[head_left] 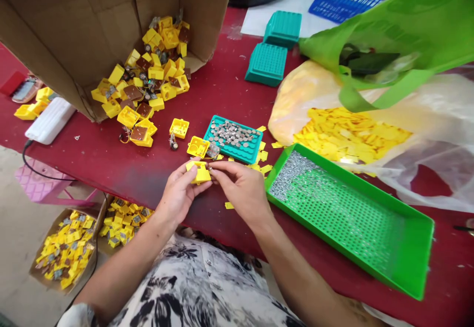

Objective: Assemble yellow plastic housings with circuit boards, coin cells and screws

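A small yellow plastic case (200, 173) is gripped between the thumb and fingers of my left hand (178, 188). At its right side, my right hand (242, 188) pinches something small and metallic at the fingertips, too small to make out. Just beyond my fingers lies an open yellow case (198, 146) beside a small grey part (213, 150). Behind it, a teal tray (255, 155) holds many round silver discs (233, 133). Another yellow case (179, 128) sits to the left, with a small part on a wire below it.
A cardboard box (66, 25) spills yellow cases (155, 72) at the back left. On the right are a green tray (418, 253) with metal pins, a plastic bag (292, 95) of yellow pieces and a green bag (392, 25). Two teal trays (265, 64) lie behind.
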{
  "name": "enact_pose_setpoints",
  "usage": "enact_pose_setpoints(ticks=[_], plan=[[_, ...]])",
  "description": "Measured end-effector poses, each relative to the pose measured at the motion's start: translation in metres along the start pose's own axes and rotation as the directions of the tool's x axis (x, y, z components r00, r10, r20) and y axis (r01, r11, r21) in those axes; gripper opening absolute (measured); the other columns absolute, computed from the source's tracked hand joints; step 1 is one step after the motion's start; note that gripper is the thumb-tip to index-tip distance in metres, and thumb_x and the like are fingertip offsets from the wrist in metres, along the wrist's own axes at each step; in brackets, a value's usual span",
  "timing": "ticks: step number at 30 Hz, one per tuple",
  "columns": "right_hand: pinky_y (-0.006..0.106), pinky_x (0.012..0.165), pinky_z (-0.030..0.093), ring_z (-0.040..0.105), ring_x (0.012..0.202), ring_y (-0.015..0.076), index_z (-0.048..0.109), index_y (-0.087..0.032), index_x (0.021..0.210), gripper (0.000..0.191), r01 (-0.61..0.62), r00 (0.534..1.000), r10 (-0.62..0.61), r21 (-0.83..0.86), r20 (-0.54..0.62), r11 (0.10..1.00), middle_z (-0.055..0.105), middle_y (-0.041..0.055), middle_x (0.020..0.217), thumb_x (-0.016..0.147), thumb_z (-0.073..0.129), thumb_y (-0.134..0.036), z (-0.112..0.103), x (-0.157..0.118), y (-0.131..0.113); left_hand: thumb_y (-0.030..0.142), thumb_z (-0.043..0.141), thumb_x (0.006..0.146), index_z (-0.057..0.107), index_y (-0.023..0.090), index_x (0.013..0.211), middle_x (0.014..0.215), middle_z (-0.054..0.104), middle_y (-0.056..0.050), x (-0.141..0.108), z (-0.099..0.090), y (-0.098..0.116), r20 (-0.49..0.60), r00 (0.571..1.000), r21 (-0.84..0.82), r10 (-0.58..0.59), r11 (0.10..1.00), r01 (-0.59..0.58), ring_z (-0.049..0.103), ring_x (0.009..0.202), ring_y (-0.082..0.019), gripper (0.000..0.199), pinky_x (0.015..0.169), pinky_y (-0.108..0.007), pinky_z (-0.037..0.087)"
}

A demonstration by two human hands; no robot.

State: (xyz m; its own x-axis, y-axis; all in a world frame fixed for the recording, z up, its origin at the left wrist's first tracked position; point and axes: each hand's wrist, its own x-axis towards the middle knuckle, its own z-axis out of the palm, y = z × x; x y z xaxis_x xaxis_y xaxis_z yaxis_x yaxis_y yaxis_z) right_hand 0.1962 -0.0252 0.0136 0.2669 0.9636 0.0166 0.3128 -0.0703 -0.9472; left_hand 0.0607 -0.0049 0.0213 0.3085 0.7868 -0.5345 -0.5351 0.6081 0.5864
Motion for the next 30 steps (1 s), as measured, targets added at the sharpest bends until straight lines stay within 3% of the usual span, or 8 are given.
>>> enact_pose_setpoints(ticks=[2, 8, 15, 20, 22, 24, 26, 30], plan=[[0.039, 0.088, 0.054, 0.07, 0.087, 0.0214, 0.077, -0.023, 0.083, 0.016, 0.052, 0.998, -0.053, -0.043, -0.018, 0.998, 0.076, 0.0051, 0.092, 0.078, 0.061, -0.024, 0.001, -0.002, -0.001, 0.017, 0.067, 0.083, 0.07, 0.014, 0.105, 0.097, 0.071, -0.005, 0.0, 0.001, -0.001, -0.008, 1.0, -0.003, 0.017, 1.0, -0.017, 0.067, 0.084, -0.014, 0.022, 0.08, -0.029, 0.056], [0.037, 0.085, 0.054, 0.069, 0.085, 0.0201, 0.076, -0.022, 0.084, 0.017, 0.098, 0.995, -0.099, -0.061, -0.009, 0.993, 0.076, 0.0042, 0.09, 0.078, 0.06, -0.024, 0.002, -0.002, 0.011, 0.021, 0.07, 0.081, 0.069, 0.015, 0.105, 0.097, 0.07, -0.005, 0.002, -0.002, -0.003, 0.014, 1.0, 0.05, 0.02, 0.999, -0.021, 0.066, 0.085, -0.015, 0.024, 0.077, -0.028, 0.057], [0.033, 0.067, 0.057, 0.067, 0.066, 0.0166, 0.075, -0.018, 0.088, 0.022, 0.033, 0.996, -0.032, 0.001, -0.08, 0.999, 0.073, 0.0064, 0.086, 0.083, 0.056, -0.03, 0.005, 0.001, 0.019, 0.027, 0.073, 0.08, 0.069, 0.019, 0.113, 0.107, 0.068, -0.007, -0.004, -0.004, 0.001, 0.007, 0.992, 0.387, 0.128, 0.914, -0.121, 0.065, 0.092, -0.02, 0.034, 0.066, -0.027, 0.059], [0.032, 0.065, 0.059, 0.068, 0.067, 0.0168, 0.073, -0.017, 0.088, 0.021, 0.03, 0.999, -0.027, 0.071, -0.041, 0.997, 0.073, 0.0046, 0.08, 0.083, 0.06, -0.033, -0.001, 0.001, 0.006, 0.031, 0.073, 0.079, 0.065, 0.017, 0.113, 0.104, 0.071, -0.009, -0.005, -0.01, 0.003, 0.059, 0.998, 0.289, 0.01, 0.957, -0.027, 0.071, 0.083, -0.02, 0.037, 0.064, -0.026, 0.059], [0.033, 0.073, 0.058, 0.068, 0.074, 0.0169, 0.073, -0.02, 0.084, 0.015, 0.147, 0.989, -0.148, -0.01, -0.027, 0.989, 0.072, 0.004, 0.081, 0.084, 0.06, -0.027, -0.003, -0.002, -0.001, 0.034, 0.074, 0.079, 0.066, 0.015, 0.106, 0.095, 0.072, -0.009, -0.005, -0.012, 0.004, 0.112, 0.992, 0.252, -0.063, 0.967, 0.033, 0.073, 0.076, -0.02, 0.034, 0.059, -0.024, 0.058], [0.032, 0.077, 0.056, 0.067, 0.08, 0.0167, 0.073, -0.021, 0.082, 0.016, 0.355, 0.935, -0.354, -0.143, 0.03, 0.924, 0.071, 0.0047, 0.083, 0.088, 0.057, -0.022, -0.006, -0.004, -0.005, 0.038, 0.072, 0.081, 0.067, 0.013, 0.097, 0.083, 0.072, -0.007, -0.006, -0.014, 0.005, 0.164, 0.978, 0.243, -0.131, 0.966, 0.088, 0.073, 0.068, -0.019, 0.031, 0.053, -0.021, 0.056], [0.03, 0.074, 0.055, 0.064, 0.08, 0.0158, 0.073, -0.02, 0.083, 0.021, 0.539, 0.842, -0.524, -0.231, 0.127, 0.81, 0.069, 0.0061, 0.083, 0.091, 0.053, -0.019, -0.009, -0.004, -0.005, 0.041, 0.07, 0.082, 0.068, 0.012, 0.092, 0.076, 0.07, -0.006, -0.007, -0.016, 0.006, 0.204, 0.963, 0.242, -0.177, 0.962, 0.125, 0.072, 0.064, -0.017, 0.031, 0.048, -0.019, 0.054], [0.026, 0.068, 0.052, 0.061, 0.078, 0.0138, 0.074, -0.02, 0.088, 0.022, 0.66, 0.74, -0.603, -0.143, 0.298, 0.738, 0.064, 0.005, 0.083, 0.092, 0.053, -0.015, -0.02, 0.0, -0.003, 0.041, 0.075, 0.078, 0.071, 0.013, 0.091, 0.071, 0.069, -0.004, -0.01, -0.018, 0.007, 0.257, 0.937, 0.251, -0.237, 0.953, 0.172, 0.071, 0.059, -0.016, 0.032, 0.045, -0.017, 0.053]])
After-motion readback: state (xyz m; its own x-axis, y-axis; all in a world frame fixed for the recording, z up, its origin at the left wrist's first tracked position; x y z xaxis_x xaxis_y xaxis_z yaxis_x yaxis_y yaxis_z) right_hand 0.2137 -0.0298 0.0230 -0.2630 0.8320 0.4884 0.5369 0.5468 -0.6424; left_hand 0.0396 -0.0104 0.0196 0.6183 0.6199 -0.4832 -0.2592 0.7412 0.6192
